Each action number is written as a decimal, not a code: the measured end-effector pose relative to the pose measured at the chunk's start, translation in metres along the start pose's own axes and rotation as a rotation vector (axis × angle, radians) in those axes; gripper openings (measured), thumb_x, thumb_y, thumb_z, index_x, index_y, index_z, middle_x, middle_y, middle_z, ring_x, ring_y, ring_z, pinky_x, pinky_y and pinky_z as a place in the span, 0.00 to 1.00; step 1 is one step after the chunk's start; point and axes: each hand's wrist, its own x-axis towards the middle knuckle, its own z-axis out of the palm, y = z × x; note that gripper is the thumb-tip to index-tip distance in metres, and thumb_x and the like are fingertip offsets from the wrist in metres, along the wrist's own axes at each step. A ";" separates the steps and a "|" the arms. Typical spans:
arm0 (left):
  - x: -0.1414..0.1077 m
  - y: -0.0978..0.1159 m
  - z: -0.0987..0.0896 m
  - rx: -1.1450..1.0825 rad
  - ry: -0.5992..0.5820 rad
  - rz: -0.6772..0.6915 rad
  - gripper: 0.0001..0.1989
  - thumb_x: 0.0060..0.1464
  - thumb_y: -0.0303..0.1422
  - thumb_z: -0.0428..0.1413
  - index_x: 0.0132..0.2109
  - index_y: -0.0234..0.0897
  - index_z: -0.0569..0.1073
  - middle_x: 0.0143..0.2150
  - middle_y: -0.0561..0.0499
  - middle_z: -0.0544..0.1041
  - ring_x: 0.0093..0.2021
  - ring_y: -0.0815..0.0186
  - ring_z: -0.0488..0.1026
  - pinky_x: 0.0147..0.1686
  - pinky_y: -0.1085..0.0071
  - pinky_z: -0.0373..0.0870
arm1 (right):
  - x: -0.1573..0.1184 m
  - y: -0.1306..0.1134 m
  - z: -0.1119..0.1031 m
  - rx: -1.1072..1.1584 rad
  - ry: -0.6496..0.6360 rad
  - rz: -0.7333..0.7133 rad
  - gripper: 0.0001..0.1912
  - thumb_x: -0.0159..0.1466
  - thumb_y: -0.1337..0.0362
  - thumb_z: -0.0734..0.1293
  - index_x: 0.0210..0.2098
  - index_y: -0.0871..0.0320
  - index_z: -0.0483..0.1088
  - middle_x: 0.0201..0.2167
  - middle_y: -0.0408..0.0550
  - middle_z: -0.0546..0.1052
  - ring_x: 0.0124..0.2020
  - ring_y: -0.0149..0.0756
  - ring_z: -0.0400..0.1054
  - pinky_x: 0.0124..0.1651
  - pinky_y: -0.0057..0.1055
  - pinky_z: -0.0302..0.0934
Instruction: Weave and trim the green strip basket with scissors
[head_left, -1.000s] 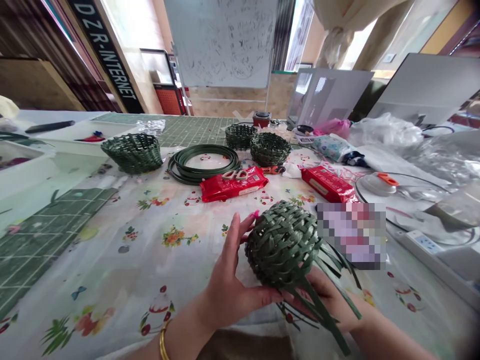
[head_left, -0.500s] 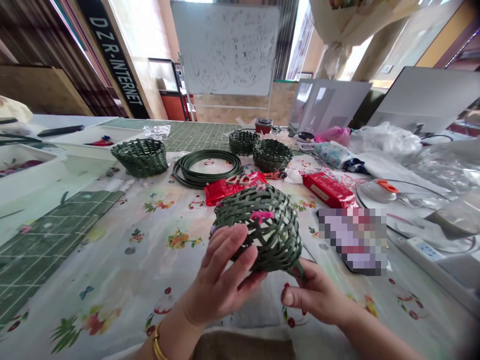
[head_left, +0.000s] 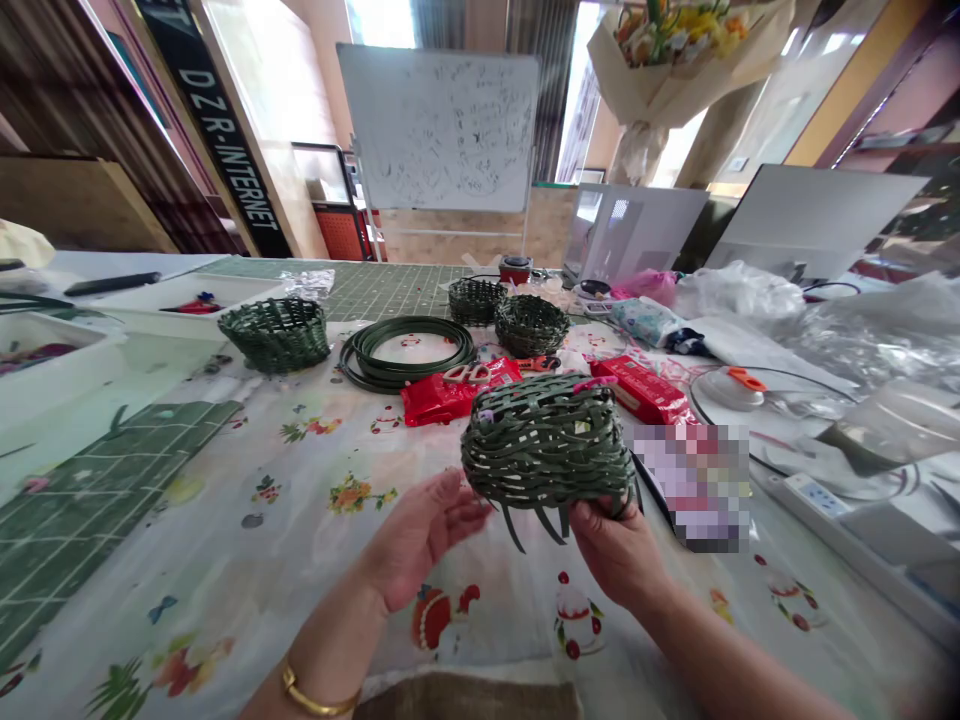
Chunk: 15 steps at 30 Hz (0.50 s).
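A dark green woven basket (head_left: 546, 450) is held upside down above the table, its side facing me. Loose strip ends hang from its lower edge, and a bit of pink shows near the top right. My right hand (head_left: 611, 545) grips the lower right rim, thumb on the near side. Just left of the basket, my left hand (head_left: 431, 530) has its fingers stretched out and apart, with nothing held in them. Its fingertips are close to the lower left of the basket; whether they touch it I cannot tell.
Behind the basket lie a red packet (head_left: 435, 398) with scissors (head_left: 466, 374) on it, a coil of green strip (head_left: 405, 352) and another red packet (head_left: 651, 390). More woven baskets (head_left: 274, 333) stand farther back. At right are a blurred-out phone-like item (head_left: 694, 490) and a power strip (head_left: 825, 505).
The basket has tipped so that its side faces me instead of its base. My left hand has come off it and moved down and left. My right hand still grips the rim.
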 end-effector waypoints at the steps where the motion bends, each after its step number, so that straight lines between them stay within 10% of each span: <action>1: 0.000 -0.002 0.002 -0.075 -0.137 -0.042 0.26 0.49 0.51 0.58 0.45 0.32 0.74 0.48 0.36 0.77 0.51 0.49 0.73 0.56 0.48 0.63 | -0.002 0.000 0.000 -0.014 -0.024 0.007 0.11 0.52 0.51 0.74 0.32 0.48 0.77 0.32 0.42 0.81 0.37 0.38 0.75 0.45 0.39 0.70; 3: 0.002 -0.006 0.004 -0.158 -0.275 0.044 0.24 0.51 0.50 0.57 0.46 0.35 0.76 0.50 0.39 0.77 0.54 0.51 0.71 0.58 0.50 0.62 | -0.005 -0.001 0.001 -0.055 -0.096 0.027 0.11 0.52 0.51 0.74 0.32 0.48 0.78 0.32 0.42 0.81 0.36 0.39 0.75 0.42 0.39 0.71; 8: 0.004 0.002 -0.013 -0.061 -0.189 0.340 0.25 0.43 0.46 0.64 0.48 0.42 0.77 0.50 0.43 0.78 0.53 0.47 0.71 0.52 0.50 0.68 | -0.004 -0.013 0.004 -0.140 -0.295 0.063 0.13 0.50 0.50 0.74 0.31 0.50 0.79 0.32 0.44 0.82 0.34 0.40 0.75 0.39 0.39 0.73; 15: -0.001 0.016 -0.027 -0.157 -0.128 0.252 0.10 0.45 0.41 0.64 0.33 0.41 0.82 0.32 0.50 0.83 0.29 0.59 0.79 0.33 0.64 0.77 | 0.005 -0.029 0.014 -0.226 -0.558 0.120 0.14 0.54 0.55 0.73 0.39 0.49 0.78 0.38 0.45 0.81 0.42 0.43 0.74 0.52 0.46 0.66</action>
